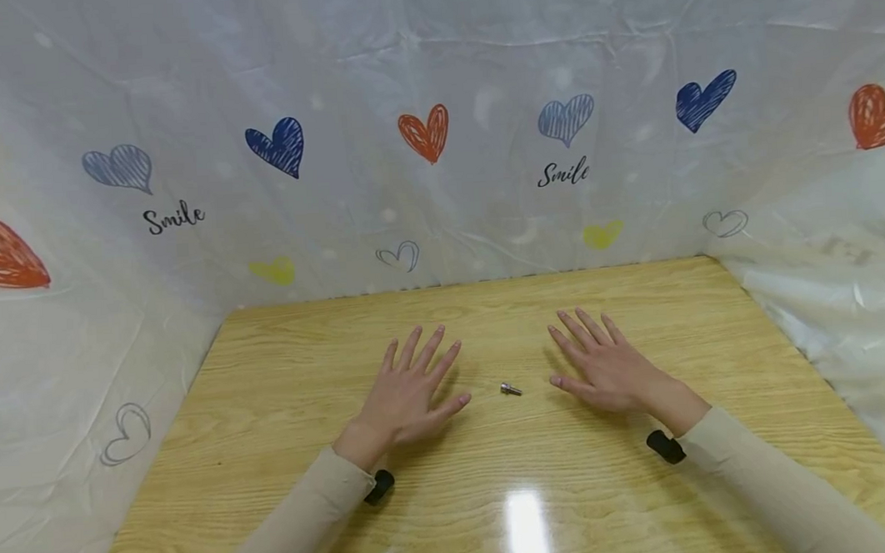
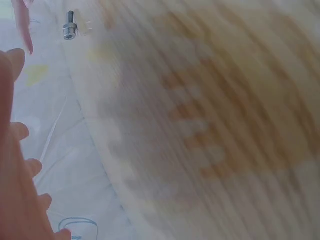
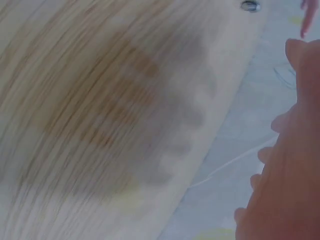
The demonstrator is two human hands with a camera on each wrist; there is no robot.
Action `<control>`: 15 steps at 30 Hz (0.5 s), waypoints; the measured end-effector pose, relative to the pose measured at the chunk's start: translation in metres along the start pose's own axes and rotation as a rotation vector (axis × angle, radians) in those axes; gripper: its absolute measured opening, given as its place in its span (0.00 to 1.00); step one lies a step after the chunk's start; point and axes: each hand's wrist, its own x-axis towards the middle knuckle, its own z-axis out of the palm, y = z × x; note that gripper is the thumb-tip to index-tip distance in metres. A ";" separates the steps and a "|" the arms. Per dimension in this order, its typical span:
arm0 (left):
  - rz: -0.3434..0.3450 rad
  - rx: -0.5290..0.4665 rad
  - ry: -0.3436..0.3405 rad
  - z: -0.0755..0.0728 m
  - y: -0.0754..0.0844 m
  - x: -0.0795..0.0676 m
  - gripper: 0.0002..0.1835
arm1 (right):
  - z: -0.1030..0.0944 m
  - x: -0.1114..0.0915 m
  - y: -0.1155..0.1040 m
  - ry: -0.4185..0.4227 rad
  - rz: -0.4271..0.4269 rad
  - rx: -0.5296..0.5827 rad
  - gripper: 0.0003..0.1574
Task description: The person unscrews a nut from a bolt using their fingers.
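Note:
Between the two hands, a small silver bolt (image 1: 510, 389) with a round head lies on its side on the wooden table (image 1: 303, 342). In the head view its head points left and its shank right. My left hand (image 1: 411, 395), palm down with fingers spread, is to the left of the bolt and holds nothing. To the right of it my right hand (image 1: 609, 372) is likewise spread and bare. Neither hand touches the bolt. The left wrist view shows the bolt (image 2: 70, 27) at its top left; the right wrist view has part of it (image 3: 250, 6) at the top edge.
A white sheet (image 1: 484, 216) printed with hearts and the word Smile hangs behind the table and along both sides. Each wrist carries a black device (image 1: 665, 447) under its beige sleeve (image 1: 768, 476). Bright light reflects off the near tabletop.

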 end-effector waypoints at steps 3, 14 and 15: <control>0.016 -0.042 0.038 0.001 0.002 0.001 0.43 | -0.001 0.001 -0.001 -0.017 0.005 0.089 0.50; 0.015 -0.123 0.081 0.001 0.010 0.004 0.43 | -0.007 0.000 -0.010 -0.022 0.005 0.270 0.51; 0.013 -0.127 0.078 0.000 0.011 0.004 0.43 | -0.007 0.001 -0.010 -0.021 0.005 0.276 0.51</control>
